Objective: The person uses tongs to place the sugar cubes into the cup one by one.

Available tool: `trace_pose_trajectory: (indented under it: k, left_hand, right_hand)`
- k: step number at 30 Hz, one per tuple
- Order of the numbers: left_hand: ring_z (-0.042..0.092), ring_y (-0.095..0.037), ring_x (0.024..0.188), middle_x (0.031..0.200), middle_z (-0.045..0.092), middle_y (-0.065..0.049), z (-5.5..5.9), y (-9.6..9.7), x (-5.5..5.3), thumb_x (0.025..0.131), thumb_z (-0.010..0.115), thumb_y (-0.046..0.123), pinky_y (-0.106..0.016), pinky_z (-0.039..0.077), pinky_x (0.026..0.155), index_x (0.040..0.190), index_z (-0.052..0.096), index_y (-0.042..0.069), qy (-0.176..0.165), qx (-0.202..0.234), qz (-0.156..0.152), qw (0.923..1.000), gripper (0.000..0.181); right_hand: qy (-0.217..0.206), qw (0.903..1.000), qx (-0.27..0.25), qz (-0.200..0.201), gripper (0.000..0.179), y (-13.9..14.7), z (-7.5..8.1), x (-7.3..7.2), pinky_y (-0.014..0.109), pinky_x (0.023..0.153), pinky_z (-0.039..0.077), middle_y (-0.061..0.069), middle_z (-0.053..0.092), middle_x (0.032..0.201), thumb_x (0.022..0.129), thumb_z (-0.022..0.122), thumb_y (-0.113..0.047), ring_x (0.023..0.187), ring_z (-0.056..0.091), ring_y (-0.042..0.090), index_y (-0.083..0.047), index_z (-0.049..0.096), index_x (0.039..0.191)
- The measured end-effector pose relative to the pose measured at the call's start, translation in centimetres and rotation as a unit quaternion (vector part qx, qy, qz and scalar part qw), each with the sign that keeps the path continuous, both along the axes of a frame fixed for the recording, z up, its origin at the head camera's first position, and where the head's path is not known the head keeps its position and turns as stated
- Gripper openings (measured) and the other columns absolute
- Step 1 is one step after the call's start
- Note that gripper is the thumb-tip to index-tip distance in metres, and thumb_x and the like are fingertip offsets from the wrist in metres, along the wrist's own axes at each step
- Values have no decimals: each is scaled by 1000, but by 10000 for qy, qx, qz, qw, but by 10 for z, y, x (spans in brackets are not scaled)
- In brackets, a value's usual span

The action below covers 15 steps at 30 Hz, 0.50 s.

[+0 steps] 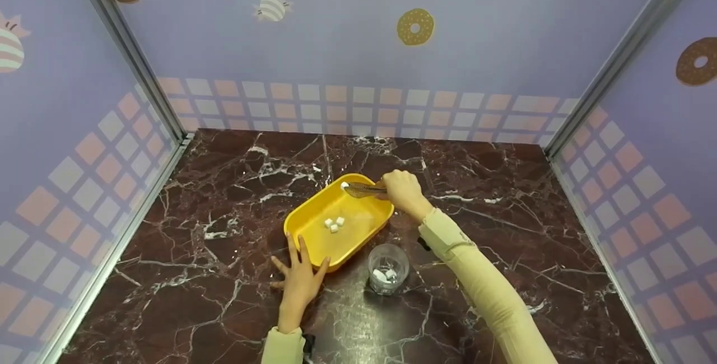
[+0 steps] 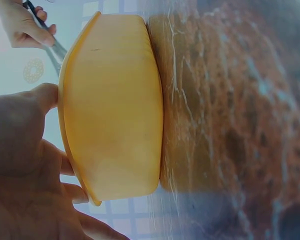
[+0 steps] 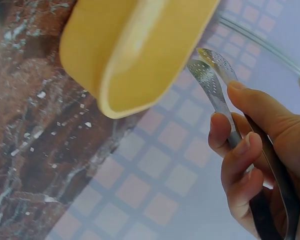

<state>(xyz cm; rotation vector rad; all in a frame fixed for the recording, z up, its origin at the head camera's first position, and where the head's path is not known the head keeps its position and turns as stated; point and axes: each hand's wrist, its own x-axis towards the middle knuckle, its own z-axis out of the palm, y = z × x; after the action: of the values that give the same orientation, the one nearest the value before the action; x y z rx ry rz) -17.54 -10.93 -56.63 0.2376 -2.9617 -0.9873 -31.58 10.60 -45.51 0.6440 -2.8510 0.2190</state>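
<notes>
My right hand (image 1: 402, 189) grips metal tongs (image 1: 363, 189) with perforated ends, over the far right part of a yellow tray (image 1: 297, 219). Just by the tong tips is a white cube (image 1: 344, 185); whether it is pinched or lies in the tray, I cannot tell. In the right wrist view, thumb and fingers wrap around the tongs (image 3: 230, 107). Several more white cubes (image 1: 334, 228) sit together on the tray floor. With fingers spread, my left hand (image 1: 301, 281) touches the tray's near left rim, as the left wrist view also shows.
A clear plastic cup (image 1: 389, 263) holding several white pieces stands on the dark marbled tabletop (image 1: 224, 274), right of the tray's near end. Patterned lilac panels (image 1: 336, 45) enclose the back and both sides.
</notes>
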Motion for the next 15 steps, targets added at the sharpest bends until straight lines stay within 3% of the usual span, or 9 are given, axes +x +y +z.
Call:
trace_pose_trajectory:
  k: [8,15]
  left_hand:
    - [-5,-64,122,151,-9,-13,-1,0,-1,86,48,51,-83,9,74,145,11,8,32,-17,3,10000,82]
    - [-7,-65,121,151,-9,-13,-2,0,0,86,47,52,-83,7,74,145,10,7,27,34,-12,10000,82]
  right_hand:
    - [121,9996,29,264,21,7,23,11,41,52,50,2,71,85,74,69,-37,64,64,27,-23,74,90]
    - [353,9986,-120,384,22,16,39,23,41,52,49,3,71,86,75,69,-36,63,64,26,-24,73,93]
